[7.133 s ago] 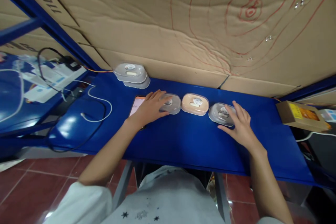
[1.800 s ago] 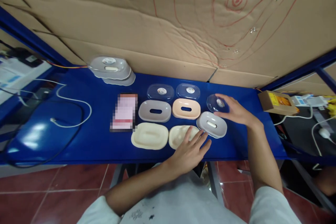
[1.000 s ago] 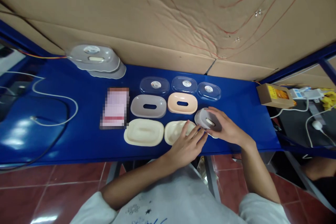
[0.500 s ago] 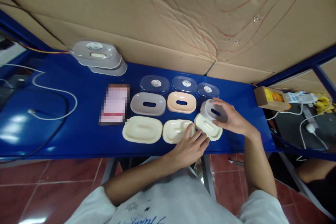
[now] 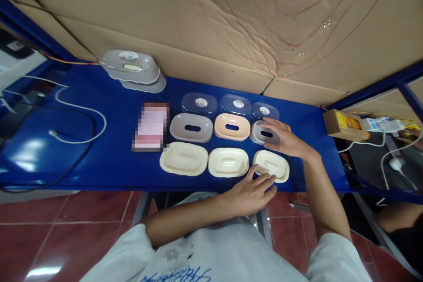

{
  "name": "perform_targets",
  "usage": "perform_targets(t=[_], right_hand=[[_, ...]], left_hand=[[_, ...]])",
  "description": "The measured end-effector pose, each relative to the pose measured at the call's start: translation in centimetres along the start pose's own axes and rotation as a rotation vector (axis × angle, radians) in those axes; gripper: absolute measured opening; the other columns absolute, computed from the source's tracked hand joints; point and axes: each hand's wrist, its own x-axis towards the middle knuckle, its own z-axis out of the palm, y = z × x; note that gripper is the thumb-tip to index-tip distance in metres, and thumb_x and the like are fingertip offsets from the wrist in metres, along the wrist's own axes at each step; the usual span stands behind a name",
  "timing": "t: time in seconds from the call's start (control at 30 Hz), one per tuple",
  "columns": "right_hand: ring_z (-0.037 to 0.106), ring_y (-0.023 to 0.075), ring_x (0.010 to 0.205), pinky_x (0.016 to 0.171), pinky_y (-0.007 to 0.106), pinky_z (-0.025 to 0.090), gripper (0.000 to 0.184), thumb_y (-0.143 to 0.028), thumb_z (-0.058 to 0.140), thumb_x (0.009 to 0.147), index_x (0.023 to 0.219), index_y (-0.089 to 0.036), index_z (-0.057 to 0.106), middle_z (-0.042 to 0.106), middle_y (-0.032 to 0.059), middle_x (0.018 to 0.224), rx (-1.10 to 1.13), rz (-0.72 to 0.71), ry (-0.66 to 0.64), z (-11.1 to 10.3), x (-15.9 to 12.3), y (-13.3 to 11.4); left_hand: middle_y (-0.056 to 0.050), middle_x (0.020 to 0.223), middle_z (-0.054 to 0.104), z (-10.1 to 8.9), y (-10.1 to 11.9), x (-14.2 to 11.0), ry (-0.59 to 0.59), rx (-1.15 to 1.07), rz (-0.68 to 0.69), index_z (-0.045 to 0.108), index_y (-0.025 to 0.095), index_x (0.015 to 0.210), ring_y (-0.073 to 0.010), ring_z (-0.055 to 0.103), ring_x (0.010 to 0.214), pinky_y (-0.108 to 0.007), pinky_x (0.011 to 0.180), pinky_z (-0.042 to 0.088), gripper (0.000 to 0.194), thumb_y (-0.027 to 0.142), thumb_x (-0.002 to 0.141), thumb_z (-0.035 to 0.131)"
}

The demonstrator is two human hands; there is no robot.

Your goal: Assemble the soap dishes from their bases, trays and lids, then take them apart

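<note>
My right hand [image 5: 286, 141] has its thumb and fingers around the small grey oval tray [image 5: 258, 134] with a slot, which sits at the right end of the middle row. My left hand [image 5: 253, 191] is open, its spread fingers at the near edge of the right cream oval tray [image 5: 273, 163]. A middle cream tray [image 5: 228, 172] and a left cream tray [image 5: 183, 169] lie in the same front row. Behind them are a peach slotted tray [image 5: 232, 135] and a larger grey slotted tray [image 5: 178, 128].
Three clear lids [image 5: 199, 110] with round stickers line the back. A stack of grey containers [image 5: 145, 80] stands at the back left. A pixelated phone-like rectangle [image 5: 150, 128] and a white cable [image 5: 105, 119] lie to the left. A cardboard box [image 5: 346, 128] is far right.
My right hand has moved the small grey tray back, off the right cream tray, into line with the middle row. The right cream tray has shifted right, with my left hand beside it.
</note>
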Motion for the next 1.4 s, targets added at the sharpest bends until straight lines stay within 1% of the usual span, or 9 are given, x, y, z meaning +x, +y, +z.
perform_targets(t=[0.17, 0.3, 0.47, 0.63, 0.87, 1.07, 1.17, 1.3, 1.4], right_hand=[[0.069, 0.0329, 0.121, 0.100, 0.048, 0.050, 0.031, -0.037, 0.061, 0.108, 0.136, -0.023, 0.063, 0.075, 0.0142, 0.130, -0.222, 0.021, 0.247, 2.8, -4.1, -4.4], [0.065, 0.0223, 0.076, 0.076, 0.037, 0.046, 0.008, -0.027, 0.064, 0.107, 0.101, -0.022, 0.064, 0.074, 0.0057, 0.089, -0.275, -0.005, 0.366, 6.8, -7.9, -7.1], [0.063, 0.0220, 0.074, 0.074, 0.037, 0.046, 0.013, -0.021, 0.062, 0.106, 0.093, -0.022, 0.062, 0.070, 0.0031, 0.080, -0.226, 0.032, 0.489, 9.4, -9.2, -6.1], [0.067, 0.0256, 0.078, 0.078, 0.042, 0.048, 0.011, -0.018, 0.059, 0.105, 0.097, -0.025, 0.064, 0.073, 0.0056, 0.084, -0.224, 0.045, 0.590, 9.1, -7.3, -6.8], [0.067, 0.0336, 0.131, 0.107, 0.054, 0.050, 0.041, -0.029, 0.061, 0.106, 0.146, -0.032, 0.057, 0.071, 0.0114, 0.143, -0.028, -0.186, 0.250, 10.8, -1.2, -15.3], [0.065, 0.0342, 0.133, 0.109, 0.055, 0.047, 0.038, -0.028, 0.061, 0.107, 0.144, -0.031, 0.060, 0.071, 0.0104, 0.143, -0.042, -0.131, 0.233, 10.9, -0.3, -15.4], [0.064, 0.0348, 0.134, 0.110, 0.055, 0.046, 0.039, -0.033, 0.063, 0.106, 0.145, -0.030, 0.060, 0.071, 0.0113, 0.144, -0.051, -0.173, 0.242, 11.0, 0.8, -17.0], [0.069, 0.0292, 0.120, 0.108, 0.051, 0.046, 0.032, -0.027, 0.063, 0.107, 0.139, -0.026, 0.066, 0.078, 0.0078, 0.130, -0.068, -0.297, 0.193, 11.9, 2.9, -19.8], [0.071, 0.0256, 0.107, 0.104, 0.049, 0.047, 0.025, -0.022, 0.063, 0.107, 0.130, -0.028, 0.071, 0.082, 0.0037, 0.115, -0.022, -0.316, 0.208, 12.2, 3.6, -20.6]], left_hand=[[-0.014, 0.152, 0.065, -3.3, -1.2, -3.7, 0.106, -0.106, -0.118, 0.068, 0.018, 0.133, -0.0275, 0.061, 0.138, -0.057, 0.129, 0.031, 0.030, 0.024, 0.107, 0.055], [-0.014, 0.143, 0.070, -6.8, -2.6, -9.3, 0.187, -0.082, -0.348, 0.067, 0.020, 0.133, -0.0274, 0.063, 0.136, -0.053, 0.125, 0.041, 0.032, 0.016, 0.102, 0.060], [-0.015, 0.145, 0.068, -9.0, -3.9, -14.6, 0.287, 0.025, -0.525, 0.064, 0.023, 0.139, -0.0320, 0.061, 0.139, -0.056, 0.117, 0.050, 0.043, 0.012, 0.097, 0.066], [-0.015, 0.143, 0.070, -8.1, -4.3, -15.9, 0.262, 0.029, -0.593, 0.064, 0.023, 0.139, -0.0338, 0.064, 0.136, -0.058, 0.116, 0.049, 0.042, 0.015, 0.098, 0.067], [-0.015, 0.152, 0.063, -7.1, -3.1, -17.0, 0.459, -0.115, -0.668, 0.054, 0.030, 0.155, -0.0331, 0.059, 0.142, -0.053, 0.115, 0.052, 0.061, 0.013, 0.097, 0.065], [-0.013, 0.152, 0.066, -7.4, -3.3, -20.0, 0.386, 0.047, -0.817, 0.067, 0.032, 0.142, -0.0380, 0.060, 0.142, -0.065, 0.123, 0.035, 0.052, 0.014, 0.093, 0.070], [-0.013, 0.150, 0.067, -7.1, -3.3, -20.3, 0.366, 0.013, -0.828, 0.067, 0.032, 0.143, -0.0373, 0.062, 0.137, -0.062, 0.119, 0.039, 0.052, 0.016, 0.094, 0.071], [-0.012, 0.149, 0.063, -7.1, -2.1, -20.0, 0.612, -0.163, -0.964, 0.067, 0.031, 0.141, -0.0316, 0.063, 0.134, -0.052, 0.113, 0.051, 0.048, 0.017, 0.096, 0.071], [-0.010, 0.149, 0.061, -7.9, -1.0, -19.7, 0.926, -0.633, -1.226, 0.066, 0.032, 0.140, -0.0276, 0.063, 0.133, -0.048, 0.112, 0.055, 0.042, 0.026, 0.099, 0.070]])
